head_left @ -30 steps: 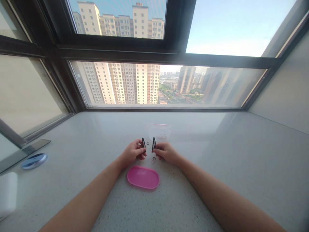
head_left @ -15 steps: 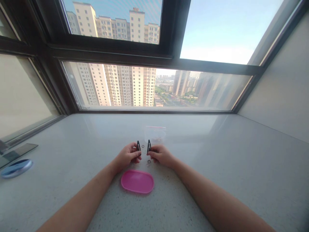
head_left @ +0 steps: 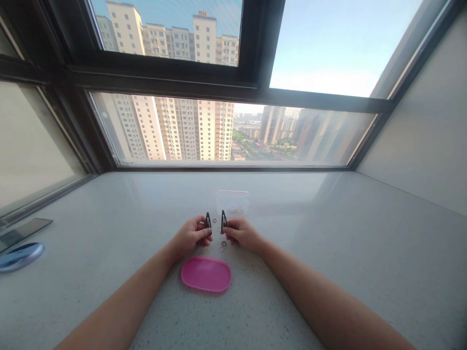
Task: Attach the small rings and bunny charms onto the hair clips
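Between the thumb and fingers of my left hand (head_left: 193,236) a black snap hair clip (head_left: 207,221) stands upright. My right hand (head_left: 241,232) pinches a second black hair clip (head_left: 223,220), also upright, a short gap to the right of the first. Two small rings lie on the pale speckled counter (head_left: 241,311): one ring (head_left: 214,220) shows between the clips, the other ring (head_left: 224,243) is just below my right fingers. Nearer to me, below my left hand, sits a pink oval tray (head_left: 206,275) with nothing visible in it.
Behind my hands lies a clear zip bag (head_left: 233,201) with a reddish top strip. At the far left are a flat grey glassy object (head_left: 27,232) and a shiny blue oval object (head_left: 22,256). A dark window frame (head_left: 233,168) borders the counter's back; a wall (head_left: 423,146) stands right.
The whole view has shifted slightly, so things appear a little further left. Both hands keep hold of their clips in nearly the same pose; the right clip tilts very slightly differently.
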The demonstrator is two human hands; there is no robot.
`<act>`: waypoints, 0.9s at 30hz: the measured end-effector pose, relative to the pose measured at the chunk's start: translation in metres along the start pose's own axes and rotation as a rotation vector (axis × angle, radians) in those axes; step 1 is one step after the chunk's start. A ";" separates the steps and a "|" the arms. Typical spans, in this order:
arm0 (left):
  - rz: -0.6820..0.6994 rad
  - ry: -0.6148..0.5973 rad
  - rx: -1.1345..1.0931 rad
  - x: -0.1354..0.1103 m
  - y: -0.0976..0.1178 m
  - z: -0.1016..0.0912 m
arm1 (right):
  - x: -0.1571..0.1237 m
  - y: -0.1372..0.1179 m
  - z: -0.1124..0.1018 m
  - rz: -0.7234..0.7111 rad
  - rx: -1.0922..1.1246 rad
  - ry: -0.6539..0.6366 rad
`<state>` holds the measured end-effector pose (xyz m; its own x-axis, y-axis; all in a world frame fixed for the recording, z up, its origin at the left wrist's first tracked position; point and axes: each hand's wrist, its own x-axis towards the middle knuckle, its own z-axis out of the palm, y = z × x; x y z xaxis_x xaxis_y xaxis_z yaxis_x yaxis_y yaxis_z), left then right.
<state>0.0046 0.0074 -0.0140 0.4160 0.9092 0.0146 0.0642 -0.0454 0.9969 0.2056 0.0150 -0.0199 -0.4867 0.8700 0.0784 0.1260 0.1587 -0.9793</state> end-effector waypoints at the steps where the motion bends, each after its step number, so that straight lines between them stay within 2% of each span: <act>1: -0.004 0.001 -0.001 0.000 0.001 0.000 | 0.000 0.000 0.000 0.002 -0.004 -0.001; 27: -0.030 0.011 -0.005 0.000 0.004 0.002 | 0.000 0.002 0.000 -0.013 -0.010 -0.001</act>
<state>0.0061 0.0062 -0.0100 0.4038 0.9148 -0.0140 0.0719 -0.0165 0.9973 0.2057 0.0152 -0.0214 -0.4890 0.8675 0.0911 0.1278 0.1746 -0.9763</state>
